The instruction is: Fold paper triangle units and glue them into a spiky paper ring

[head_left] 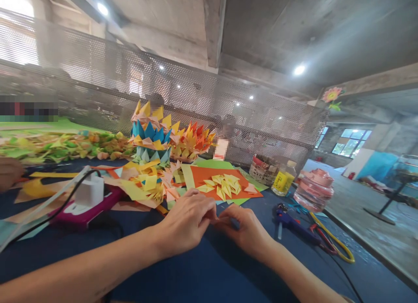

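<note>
Both my hands meet at the middle of a dark blue table [202, 272]. My left hand [187, 220] has its fingers curled and pinched toward my right hand [244, 229], which is also closed. Whatever they pinch between them is hidden by the fingers. Just beyond them lies an orange paper sheet [202, 174] carrying a pile of yellow folded paper triangles [224, 183]. More folded yellow and pink pieces [153, 183] lie to its left.
Modular origami models in blue, yellow and orange [150, 135] [192, 142] stand at the back before a perforated metal screen. A white charger on a magenta box [89, 194], a blue glue gun [290, 222], a yellow bottle [284, 179], a pink jar [313, 190] and another person's hand [9, 172] surround the area.
</note>
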Available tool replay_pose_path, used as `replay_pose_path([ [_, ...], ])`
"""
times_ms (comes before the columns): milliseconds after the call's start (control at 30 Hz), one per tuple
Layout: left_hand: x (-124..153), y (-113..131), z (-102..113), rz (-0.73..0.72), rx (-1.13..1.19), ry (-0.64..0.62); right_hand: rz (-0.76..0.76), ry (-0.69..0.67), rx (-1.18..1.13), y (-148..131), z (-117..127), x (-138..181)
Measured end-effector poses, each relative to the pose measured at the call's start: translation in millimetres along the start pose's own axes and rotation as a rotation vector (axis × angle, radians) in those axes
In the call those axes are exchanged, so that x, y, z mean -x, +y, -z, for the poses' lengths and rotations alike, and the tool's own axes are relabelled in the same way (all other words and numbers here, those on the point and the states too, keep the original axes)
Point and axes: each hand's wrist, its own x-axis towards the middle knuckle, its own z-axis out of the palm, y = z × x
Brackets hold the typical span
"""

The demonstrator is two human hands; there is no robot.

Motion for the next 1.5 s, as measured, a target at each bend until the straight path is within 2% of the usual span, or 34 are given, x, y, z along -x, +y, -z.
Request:
replay_pose_path([
  [133, -0.4, 0.9, 0.5, -0.003, 0.004, -0.021, 0.058, 0.041, 0.047, -1.8, -1.8, 1.9],
  [333, 0.1, 0.5, -3.7, -0.008, -0.077, -0.123, 0.171, 0.045, 0.132, -3.1, -6.2, 3.7],
  [833, 0.1, 2.2, -6.4, -0.055, -0.182, -0.176, 0.234, 0.002, 0.139, -3.0, -9.9, 4.4],
  [1167, -1.8, -6.6, -6.6, 0.051, -0.125, -0.131, 0.141, -0.017, 0.214, -2.0, -5.5, 2.2],
  [1500, -1.3, -5.7, -6.5, 0.073, -0.116, -0.217, 0.144, -0.02, 0.249, 1.2, -9.4, 2.1],
])
